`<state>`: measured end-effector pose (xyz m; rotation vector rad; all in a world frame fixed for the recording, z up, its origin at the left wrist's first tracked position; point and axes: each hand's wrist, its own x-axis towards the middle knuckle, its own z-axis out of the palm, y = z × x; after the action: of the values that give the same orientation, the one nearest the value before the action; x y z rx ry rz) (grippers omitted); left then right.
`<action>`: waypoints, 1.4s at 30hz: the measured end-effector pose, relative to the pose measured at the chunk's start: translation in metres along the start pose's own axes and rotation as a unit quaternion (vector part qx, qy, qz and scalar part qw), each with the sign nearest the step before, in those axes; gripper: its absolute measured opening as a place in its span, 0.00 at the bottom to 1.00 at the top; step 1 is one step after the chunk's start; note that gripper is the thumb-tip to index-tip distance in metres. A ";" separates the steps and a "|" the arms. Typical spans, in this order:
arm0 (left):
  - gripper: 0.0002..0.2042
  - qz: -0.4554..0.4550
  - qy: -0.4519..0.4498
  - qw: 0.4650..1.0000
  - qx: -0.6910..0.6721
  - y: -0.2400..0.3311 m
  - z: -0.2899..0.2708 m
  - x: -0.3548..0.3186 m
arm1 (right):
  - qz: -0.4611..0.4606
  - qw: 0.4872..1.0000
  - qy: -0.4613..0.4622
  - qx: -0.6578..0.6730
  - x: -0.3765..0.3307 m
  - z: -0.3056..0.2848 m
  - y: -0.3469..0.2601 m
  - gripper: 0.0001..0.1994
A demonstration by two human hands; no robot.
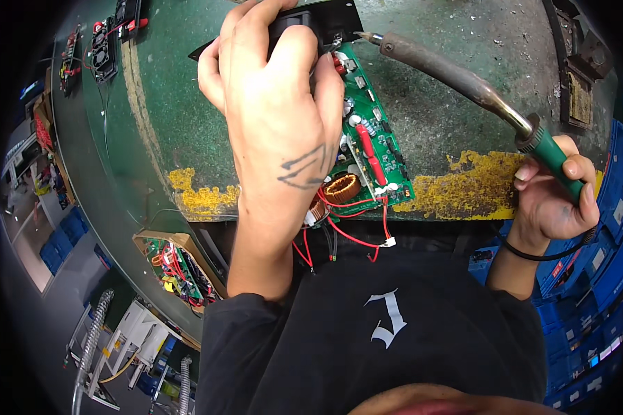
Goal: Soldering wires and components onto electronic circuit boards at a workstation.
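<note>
My right hand (557, 197) grips the green handle of a soldering iron (457, 83). Its pointed tip is at the edge of a black panel (342, 17), close to the top end of a green circuit board (394, 166). My left hand (277, 104) is closed around a black block on that panel, and its back covers much of the board. Copper-wound coils (341, 188), red-sleeved parts (370, 155) and small components sit on the board. Red and black wires hang off its near end, one pair ending in a white connector (390, 242).
The green bench (457, 124) has a worn yellow front edge. An open box of wired boards (176, 270) stands at lower left. Fan assemblies (104, 52) lie at the far left. A metal stand (580, 83) is at right, above stacked blue bins (602, 277).
</note>
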<state>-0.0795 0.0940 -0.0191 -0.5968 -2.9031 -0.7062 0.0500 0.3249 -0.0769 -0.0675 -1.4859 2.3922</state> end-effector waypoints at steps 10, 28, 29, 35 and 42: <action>0.07 0.004 0.000 1.000 0.006 -0.002 -0.001 -0.002 | 0.000 0.998 -0.052 0.016 0.006 0.007 0.008 0.22; 0.06 -0.005 0.016 1.000 -0.008 -0.002 0.000 -0.003 | 0.002 0.998 -0.059 0.005 0.007 0.007 0.010 0.21; 0.06 -0.013 0.017 1.000 -0.019 -0.001 0.000 -0.003 | 0.002 0.998 -0.059 0.005 0.006 0.007 0.010 0.21; 0.06 -0.011 0.015 1.000 0.001 0.000 0.000 -0.003 | 0.001 0.998 -0.057 -0.001 0.007 0.007 0.010 0.22; 0.07 -0.012 0.014 1.000 -0.007 0.000 0.000 -0.003 | -0.008 0.998 -0.055 -0.007 0.007 0.007 0.010 0.21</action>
<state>-0.0771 0.0935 -0.0198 -0.5482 -2.8863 -0.7313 0.0392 0.3170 -0.0814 0.0743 -1.5463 2.4079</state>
